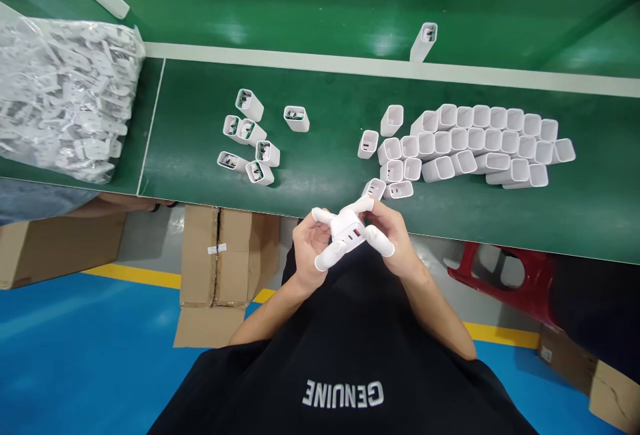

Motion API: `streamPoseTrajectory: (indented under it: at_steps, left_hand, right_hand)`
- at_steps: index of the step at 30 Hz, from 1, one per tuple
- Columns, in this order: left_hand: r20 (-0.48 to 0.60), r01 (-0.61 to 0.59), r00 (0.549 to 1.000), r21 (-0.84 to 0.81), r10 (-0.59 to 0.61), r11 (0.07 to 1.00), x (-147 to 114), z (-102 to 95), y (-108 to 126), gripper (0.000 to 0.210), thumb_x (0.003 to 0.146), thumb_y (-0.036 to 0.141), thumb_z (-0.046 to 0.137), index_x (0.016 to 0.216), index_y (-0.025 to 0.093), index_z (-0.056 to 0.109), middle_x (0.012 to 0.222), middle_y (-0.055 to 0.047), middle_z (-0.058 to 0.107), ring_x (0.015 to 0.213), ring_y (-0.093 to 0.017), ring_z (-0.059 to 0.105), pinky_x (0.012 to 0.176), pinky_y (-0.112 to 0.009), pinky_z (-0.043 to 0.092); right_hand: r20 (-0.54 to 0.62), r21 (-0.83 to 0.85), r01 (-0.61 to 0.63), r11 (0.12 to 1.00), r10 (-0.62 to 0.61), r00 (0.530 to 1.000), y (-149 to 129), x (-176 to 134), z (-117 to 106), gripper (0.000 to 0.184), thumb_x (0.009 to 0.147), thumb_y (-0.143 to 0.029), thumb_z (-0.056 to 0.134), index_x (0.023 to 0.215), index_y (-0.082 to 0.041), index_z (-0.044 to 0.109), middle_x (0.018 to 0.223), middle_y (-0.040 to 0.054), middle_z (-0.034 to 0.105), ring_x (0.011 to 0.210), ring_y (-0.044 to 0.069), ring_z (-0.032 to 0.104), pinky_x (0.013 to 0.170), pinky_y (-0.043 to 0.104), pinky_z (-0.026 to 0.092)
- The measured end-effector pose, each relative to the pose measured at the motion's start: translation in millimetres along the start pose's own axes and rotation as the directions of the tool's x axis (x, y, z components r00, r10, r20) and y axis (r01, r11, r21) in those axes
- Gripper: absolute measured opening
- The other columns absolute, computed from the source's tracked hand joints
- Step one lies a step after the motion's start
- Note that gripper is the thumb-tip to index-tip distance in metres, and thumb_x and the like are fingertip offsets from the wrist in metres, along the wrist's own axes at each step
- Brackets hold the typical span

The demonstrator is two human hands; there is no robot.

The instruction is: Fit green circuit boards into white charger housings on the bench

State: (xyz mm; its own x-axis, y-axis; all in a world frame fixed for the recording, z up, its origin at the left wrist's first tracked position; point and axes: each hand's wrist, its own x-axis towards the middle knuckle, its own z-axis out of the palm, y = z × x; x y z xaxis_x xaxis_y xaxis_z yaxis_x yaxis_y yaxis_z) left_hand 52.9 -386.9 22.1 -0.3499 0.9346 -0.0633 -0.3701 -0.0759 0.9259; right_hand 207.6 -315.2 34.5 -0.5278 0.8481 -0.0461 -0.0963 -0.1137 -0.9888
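Note:
A white USB charger (349, 229) with a red port and a dark port on its end face is held in front of my chest, just off the bench edge. My left hand (316, 243) grips its left side and my right hand (389, 235) its right side, white finger cots covering thumbs and forefingers. Just beyond my fingers lie white charger shells (374, 188) with port slots. Farther right is a dense group of open, hollow white shells (493, 140). To the left stand several white shells with circuit boards inside (259, 172).
A clear bag of small white parts (65, 98) lies on the bench's left end. Single white housings sit on the green belt (325, 5) beyond the pale rail. Another person's arm (115, 204) is at left. Below are cardboard boxes (233, 255) and a red stool (500, 275).

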Motion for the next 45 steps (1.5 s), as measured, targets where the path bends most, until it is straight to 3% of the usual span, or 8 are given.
streamPoseTrajectory:
  at_steps: [8,15,21,28,33,35,40,45]
  left_hand:
    - [-0.053,0.036,0.998,-0.03,-0.037,0.999,-5,7.0,-6,0.055,0.073,0.064,0.102,0.083,0.021,0.07,0.076,0.002,0.059,0.058,-0.01,0.054,0.06,-0.026,0.055]
    - [-0.272,-0.076,0.961,-0.091,0.048,0.993,-11,30.4,-12,0.056,0.077,0.072,0.096,0.084,0.023,0.069,0.076,0.002,0.059,0.06,-0.011,0.056,0.052,-0.023,0.047]
    - [-0.167,-0.001,0.986,-0.17,-0.027,0.985,-18,55.4,8,0.051,0.084,0.071,0.092,0.107,0.028,0.078,0.098,-0.004,0.075,0.079,-0.021,0.073,0.068,-0.033,0.064]
    - [-0.103,0.268,0.94,-0.363,-0.325,0.892,-9,66.6,29,0.045,0.096,0.066,0.086,0.115,0.026,0.082,0.119,-0.006,0.083,0.102,-0.021,0.081,0.089,-0.033,0.07]
    - [-0.108,0.341,0.899,-0.438,-0.425,0.832,1,64.1,32,0.037,0.087,0.049,0.101,0.101,0.024,0.079,0.108,-0.001,0.08,0.1,-0.016,0.08,0.098,-0.027,0.068]
    - [-0.136,0.295,0.916,-0.414,-0.379,0.861,10,61.4,29,0.039,0.084,0.047,0.103,0.1,0.024,0.077,0.104,0.0,0.08,0.096,-0.015,0.079,0.093,-0.026,0.068]
    - [-0.362,-0.186,0.924,-0.145,0.123,0.972,77,47.0,21,0.047,0.07,0.045,0.111,0.091,0.023,0.075,0.101,0.002,0.076,0.093,-0.011,0.076,0.084,-0.021,0.065]
    - [-0.154,-0.405,0.887,0.189,0.435,0.894,190,55.2,9,0.04,0.088,0.05,0.098,0.093,0.02,0.071,0.099,-0.002,0.073,0.094,-0.016,0.076,0.087,-0.03,0.066]
  right_hand:
    - [-0.056,0.184,-0.009,0.983,0.019,0.998,1,6,10,0.047,0.09,-0.064,0.091,0.085,-0.021,0.071,0.079,-0.0024,0.057,0.071,0.014,0.05,0.067,0.032,0.041]
    - [0.038,0.297,-0.062,0.953,0.053,0.998,-6,18,11,0.04,0.085,-0.051,0.098,0.083,-0.021,0.073,0.075,-0.0049,0.058,0.06,0.011,0.055,0.057,0.028,0.047]
    - [0.159,0.268,-0.13,0.955,0.089,0.983,-30,33,-7,0.039,0.083,-0.046,0.098,0.086,-0.021,0.069,0.071,-0.0076,0.058,0.049,0.008,0.048,0.04,0.024,0.037]
    - [0.139,-0.004,0.117,0.993,-0.115,0.984,-42,52,-31,0.041,0.086,-0.052,0.092,0.08,-0.021,0.065,0.076,-0.0051,0.054,0.071,0.012,0.043,0.065,0.029,0.037]
    - [0.146,-0.284,0.357,0.89,-0.327,0.934,-42,43,-44,0.033,0.101,-0.056,0.077,0.099,-0.023,0.077,0.087,-0.0006,0.06,0.077,0.017,0.049,0.069,0.033,0.043]
    - [0.051,-0.472,0.418,0.776,-0.449,0.892,-33,31,-52,0.032,0.106,-0.053,0.073,0.118,-0.024,0.08,0.097,0.004,0.069,0.085,0.021,0.06,0.075,0.037,0.049]
    - [-0.095,-0.806,0.429,0.409,-0.804,0.587,15,-14,-75,0.016,0.105,-0.032,0.068,0.114,-0.027,0.081,0.091,0.0056,0.073,0.082,0.024,0.067,0.072,0.04,0.05]
    - [-0.132,-0.873,0.297,0.386,-0.774,0.619,58,-37,-82,0.015,0.098,-0.013,0.07,0.1,-0.026,0.078,0.086,0.0035,0.074,0.076,0.022,0.065,0.072,0.039,0.047]
